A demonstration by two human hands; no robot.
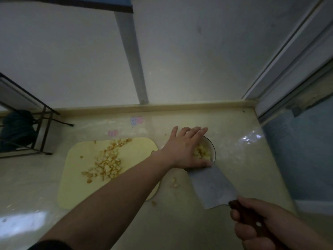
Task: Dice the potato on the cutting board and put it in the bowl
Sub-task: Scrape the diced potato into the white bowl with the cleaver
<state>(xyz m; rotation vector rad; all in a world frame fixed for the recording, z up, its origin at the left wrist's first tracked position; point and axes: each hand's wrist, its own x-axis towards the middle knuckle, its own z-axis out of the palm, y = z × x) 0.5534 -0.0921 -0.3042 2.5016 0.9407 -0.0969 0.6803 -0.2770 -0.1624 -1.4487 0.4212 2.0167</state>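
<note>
Mostly small pale-yellow potato cubes point(108, 164), brown-edged.

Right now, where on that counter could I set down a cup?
Bare counter lies right of the bowl toward the window frame. It is crowded between the cutting board and bowl: left hand, cleaver, stray potato bits.

Cutting board point(77, 177) left of bowl point(212, 147), potato dice point(108, 165) on board, cleaver point(212, 186) before bowl

Pale countertop point(234, 159) bears cutting board point(81, 177), bowl point(213, 150) (some stray dice point(174, 183)).
</note>
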